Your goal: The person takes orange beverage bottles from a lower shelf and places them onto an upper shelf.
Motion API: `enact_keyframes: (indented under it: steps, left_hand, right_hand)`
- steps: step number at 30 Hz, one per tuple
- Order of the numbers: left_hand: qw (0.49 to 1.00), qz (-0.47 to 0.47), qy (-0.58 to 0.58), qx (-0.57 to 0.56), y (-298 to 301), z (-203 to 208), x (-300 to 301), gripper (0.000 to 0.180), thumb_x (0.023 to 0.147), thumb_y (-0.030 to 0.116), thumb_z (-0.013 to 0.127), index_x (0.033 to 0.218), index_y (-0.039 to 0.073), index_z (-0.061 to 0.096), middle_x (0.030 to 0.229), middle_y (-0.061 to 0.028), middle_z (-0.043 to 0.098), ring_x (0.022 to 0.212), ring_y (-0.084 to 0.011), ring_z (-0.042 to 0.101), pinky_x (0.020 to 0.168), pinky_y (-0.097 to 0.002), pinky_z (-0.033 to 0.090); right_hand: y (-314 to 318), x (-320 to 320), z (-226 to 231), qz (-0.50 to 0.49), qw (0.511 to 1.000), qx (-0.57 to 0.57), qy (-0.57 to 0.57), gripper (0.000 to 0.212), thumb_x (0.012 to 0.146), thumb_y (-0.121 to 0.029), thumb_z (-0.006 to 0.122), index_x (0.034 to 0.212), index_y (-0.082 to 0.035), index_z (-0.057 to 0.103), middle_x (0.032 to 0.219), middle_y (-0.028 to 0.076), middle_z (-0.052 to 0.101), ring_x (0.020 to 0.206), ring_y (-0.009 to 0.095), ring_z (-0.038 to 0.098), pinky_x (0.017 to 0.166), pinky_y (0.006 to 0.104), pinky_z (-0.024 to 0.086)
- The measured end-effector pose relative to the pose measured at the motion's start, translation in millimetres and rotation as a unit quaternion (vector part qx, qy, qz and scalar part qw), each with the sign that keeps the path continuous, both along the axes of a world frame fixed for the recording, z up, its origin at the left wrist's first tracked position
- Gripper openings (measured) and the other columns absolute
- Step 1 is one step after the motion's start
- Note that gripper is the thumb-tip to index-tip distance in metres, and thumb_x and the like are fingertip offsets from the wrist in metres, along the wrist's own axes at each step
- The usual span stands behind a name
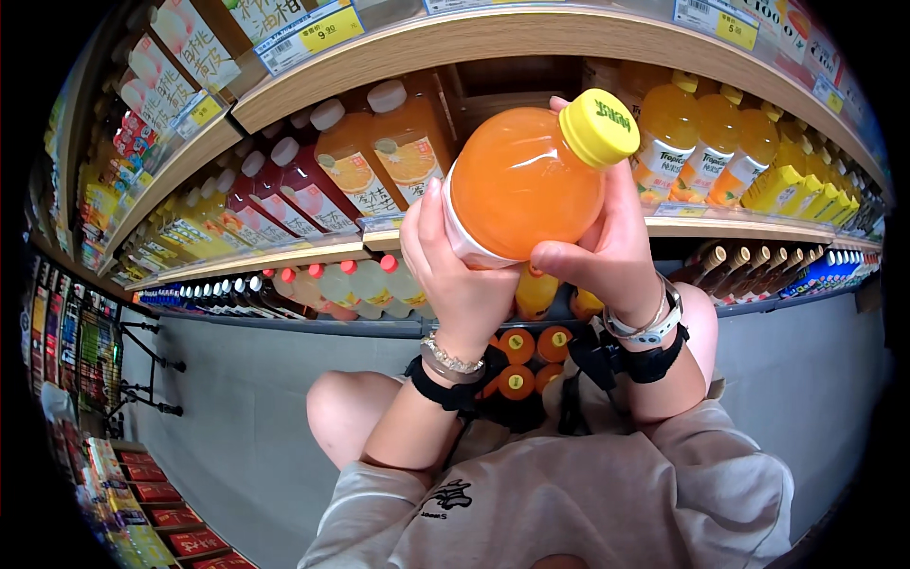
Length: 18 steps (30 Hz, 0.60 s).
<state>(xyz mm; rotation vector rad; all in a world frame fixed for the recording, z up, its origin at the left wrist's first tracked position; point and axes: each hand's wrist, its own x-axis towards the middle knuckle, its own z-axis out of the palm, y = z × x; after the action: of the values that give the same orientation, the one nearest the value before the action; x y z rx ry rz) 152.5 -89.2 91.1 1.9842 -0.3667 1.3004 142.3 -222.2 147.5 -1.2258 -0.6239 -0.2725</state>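
Between my two hands is a large bottle of orange juice (526, 185) with a yellow screw cap (600, 129), tilted so that its cap points up and to the right. My left hand (460, 256) is wrapped round the lower left of the bottle, near its white label. Gripping its right side is my right hand (611, 237), the thumb lying across the front and a fingertip showing behind the neck. Below my forearms, several more orange bottles with yellow caps (517, 382) stand close together near my knees. The bottle hides part of the shelf behind it.
A wooden shelf (332, 254) ahead carries square orange juice bottles (408, 142) on the left and round yellow-capped ones (668, 128) on the right. Another shelf edge (569, 21) runs above. Red-capped bottles (351, 284) line the low shelf. A wheeled black rack (142, 379) stands left on the grey floor.
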Motion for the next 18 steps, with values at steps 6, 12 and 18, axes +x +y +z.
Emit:
enact_keyframes:
  steps: [6, 12, 18]
  left_hand:
    - [1.0, 0.007, 0.017, 0.003, -2, -1, -1, 0.089, 0.057, 0.014, 0.083, 0.132, 0.004, 0.037, 0.117, -0.017, 0.046, 0.106, -0.0347, 0.048, 0.09, -0.0426, 0.04]
    - [0.998, -0.026, 0.059, 0.002, 0, -1, 2, 0.09, 0.054, 0.016, 0.085, 0.131, 0.004, 0.039, 0.115, -0.0163, 0.048, 0.105, -0.0344, 0.05, 0.089, -0.0425, 0.041]
    - [0.997, -0.038, 0.071, -0.001, 0, -3, 5, 0.093, 0.054, 0.02, 0.086, 0.132, 0.004, 0.039, 0.116, -0.0165, 0.048, 0.105, -0.0346, 0.05, 0.089, -0.043, 0.041]
  right_hand:
    - [-1, 7, -4, 0.018, 1.0, 0.014, -0.009, 0.087, 0.07, -0.025, 0.08, 0.136, -0.002, 0.027, 0.127, 0.012, 0.045, 0.119, 0.02, 0.046, 0.099, 0.0345, 0.039]
    - [-2, 12, -8, -0.002, 1.0, 0.003, -0.012, 0.08, 0.077, -0.024, 0.074, 0.135, 0.001, 0.025, 0.126, 0.014, 0.045, 0.117, 0.02, 0.046, 0.1, 0.0344, 0.037]
    - [-1, 15, -10, 0.002, 1.0, 0.013, -0.014, 0.078, 0.079, -0.022, 0.072, 0.135, 0.002, 0.024, 0.126, 0.014, 0.045, 0.118, 0.02, 0.046, 0.1, 0.0346, 0.037]
